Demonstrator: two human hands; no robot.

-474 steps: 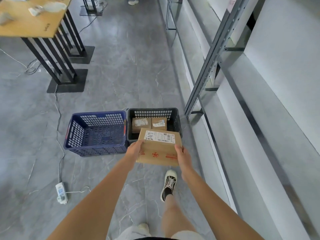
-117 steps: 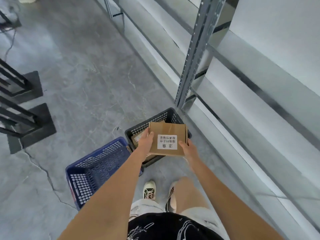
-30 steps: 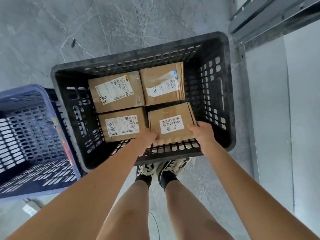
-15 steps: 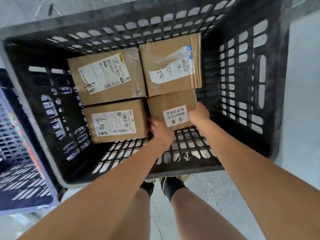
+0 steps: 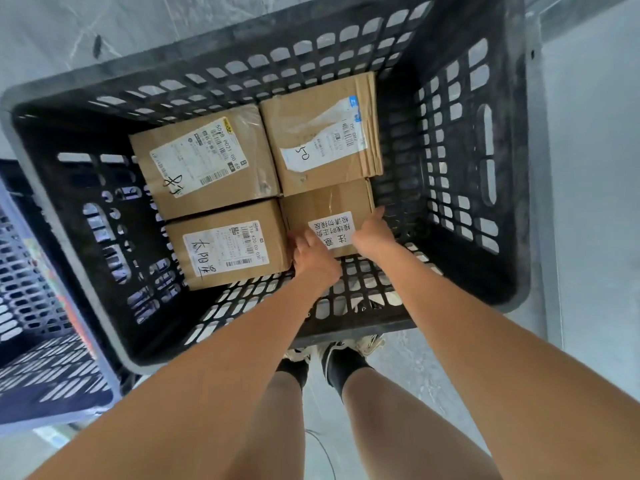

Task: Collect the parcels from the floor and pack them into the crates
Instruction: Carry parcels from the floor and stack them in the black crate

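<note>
A black slatted crate fills the view and holds several brown cardboard parcels side by side. The near-right parcel, with a white printed label, lies low on the crate floor. My left hand grips its near-left corner, fingers in the gap beside the near-left parcel. My right hand holds its right edge, thumb on the label. Behind it sit the far-left parcel and the far-right parcel.
A blue slatted crate stands touching the black one on the left. A grey metal shelf post and a pale wall run along the right. My shoes stand on the grey floor just in front of the crate.
Both hands have lowered the labelled parcel into the black crate's near-right spot and slid it against the far-right parcel. My head has come closer to the crate.
</note>
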